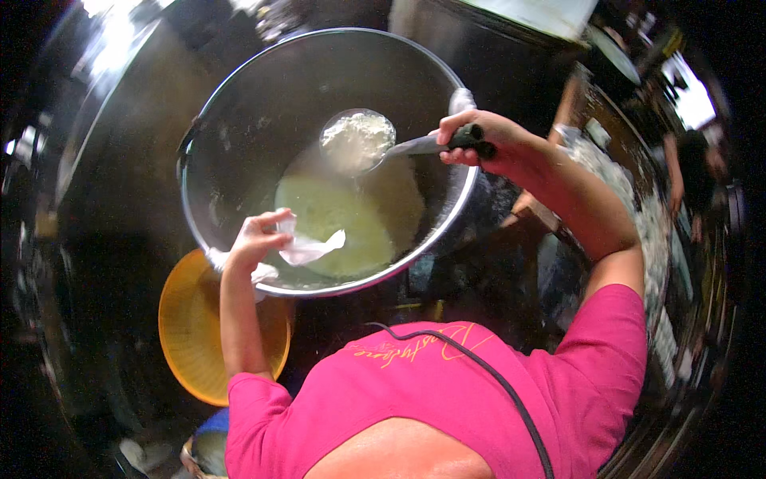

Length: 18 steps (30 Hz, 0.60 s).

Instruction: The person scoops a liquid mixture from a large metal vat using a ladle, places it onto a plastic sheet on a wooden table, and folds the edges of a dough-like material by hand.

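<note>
A large metal vat [251, 102] stands before me with yellow-green liquid [323, 209] at its bottom. My right hand [479, 141] grips the dark handle end of a long-handled metal scoop [413, 145]. White curd-like lumps [359, 136] fill the scoop's round bowl, which hangs above the liquid. At the vat's near left side, my left hand [260, 239] pinches a thin white cloth [308, 246] between thumb and fingers. The cloth's free end hangs out over the inside of the vat. White cloth is also bunched on the rim by each hand.
An orange plastic basket [179, 335] stands below the vat's left rim. On the right, a wooden-sided trough [604, 114] holds white material [598, 158], with another person's arm [568, 108] near it. A dark cable [497, 377] runs down my shirt.
</note>
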Each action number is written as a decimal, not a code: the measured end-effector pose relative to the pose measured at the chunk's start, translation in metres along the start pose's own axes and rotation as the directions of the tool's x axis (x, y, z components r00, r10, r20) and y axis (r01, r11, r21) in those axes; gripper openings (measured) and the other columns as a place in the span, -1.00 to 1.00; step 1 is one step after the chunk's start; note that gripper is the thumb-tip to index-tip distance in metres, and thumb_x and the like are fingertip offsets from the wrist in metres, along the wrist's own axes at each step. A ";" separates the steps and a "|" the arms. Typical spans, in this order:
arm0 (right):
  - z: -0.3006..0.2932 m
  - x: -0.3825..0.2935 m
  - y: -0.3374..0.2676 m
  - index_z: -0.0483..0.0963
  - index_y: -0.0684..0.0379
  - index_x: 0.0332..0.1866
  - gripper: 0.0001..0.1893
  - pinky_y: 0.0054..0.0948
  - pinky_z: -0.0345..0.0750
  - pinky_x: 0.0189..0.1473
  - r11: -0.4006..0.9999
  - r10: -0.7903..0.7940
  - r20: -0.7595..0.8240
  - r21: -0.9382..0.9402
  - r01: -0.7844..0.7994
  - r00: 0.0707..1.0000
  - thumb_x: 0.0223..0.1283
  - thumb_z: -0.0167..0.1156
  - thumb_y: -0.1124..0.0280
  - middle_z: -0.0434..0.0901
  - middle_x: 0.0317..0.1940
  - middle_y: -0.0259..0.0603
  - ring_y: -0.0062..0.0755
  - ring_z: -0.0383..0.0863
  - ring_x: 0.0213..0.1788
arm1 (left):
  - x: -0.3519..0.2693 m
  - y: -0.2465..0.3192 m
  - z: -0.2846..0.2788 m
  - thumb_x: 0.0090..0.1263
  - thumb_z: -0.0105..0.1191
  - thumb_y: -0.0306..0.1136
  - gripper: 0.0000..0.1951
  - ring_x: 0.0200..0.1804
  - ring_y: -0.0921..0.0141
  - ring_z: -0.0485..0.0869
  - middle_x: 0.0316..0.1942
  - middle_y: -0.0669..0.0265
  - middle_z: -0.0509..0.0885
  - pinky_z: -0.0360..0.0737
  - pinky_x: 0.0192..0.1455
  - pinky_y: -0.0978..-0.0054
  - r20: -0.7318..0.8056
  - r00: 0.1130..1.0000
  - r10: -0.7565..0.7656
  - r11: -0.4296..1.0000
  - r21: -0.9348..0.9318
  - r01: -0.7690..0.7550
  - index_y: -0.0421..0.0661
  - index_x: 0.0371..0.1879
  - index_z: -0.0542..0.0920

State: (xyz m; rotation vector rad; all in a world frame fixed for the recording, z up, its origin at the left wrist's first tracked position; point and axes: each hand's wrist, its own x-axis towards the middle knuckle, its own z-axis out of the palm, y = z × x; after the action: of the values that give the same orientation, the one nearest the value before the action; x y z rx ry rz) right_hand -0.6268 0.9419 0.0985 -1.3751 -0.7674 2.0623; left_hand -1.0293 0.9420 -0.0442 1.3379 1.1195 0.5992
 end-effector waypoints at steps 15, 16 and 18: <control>-0.080 -0.244 0.078 0.30 0.44 -0.41 -0.79 -0.78 0.33 -0.88 0.804 -0.229 -0.646 0.296 0.516 0.728 0.03 0.02 0.44 0.40 -0.51 0.12 -0.60 0.38 -0.75 | 0.126 0.208 0.190 -0.01 0.23 -0.47 -0.46 -0.17 0.44 0.53 -0.04 0.29 0.54 0.45 -0.03 0.50 0.888 0.374 0.268 0.589 0.156 -0.793 -0.17 0.07 0.48; -0.097 -0.275 0.085 0.29 0.44 -0.42 -0.78 -0.79 0.33 -0.88 0.803 -0.198 -0.678 0.302 0.514 0.708 0.02 0.02 0.43 0.40 -0.51 0.13 -0.60 0.37 -0.75 | 0.122 0.213 0.235 0.01 0.22 -0.43 -0.44 -0.17 0.43 0.53 -0.08 0.29 0.56 0.44 -0.02 0.48 0.899 0.258 0.355 0.623 -0.022 -0.782 -0.16 0.10 0.45; -0.118 -0.310 0.119 0.29 0.40 -0.40 -0.79 -0.80 0.34 -0.87 0.767 -0.258 -0.750 0.225 0.601 0.609 0.02 0.02 0.42 0.39 -0.51 0.11 -0.63 0.36 -0.76 | 0.122 0.219 0.311 0.04 0.20 -0.36 -0.40 -0.03 0.42 0.48 0.00 0.27 0.49 0.39 0.07 0.47 0.928 0.114 0.356 0.674 -0.170 -0.719 -0.16 0.16 0.39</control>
State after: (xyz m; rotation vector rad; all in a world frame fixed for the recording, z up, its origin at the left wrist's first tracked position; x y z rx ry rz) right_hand -0.4274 0.6602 0.1702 -1.3367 -0.2152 1.0814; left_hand -0.6522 0.9527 0.0860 2.0205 -0.3674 0.0286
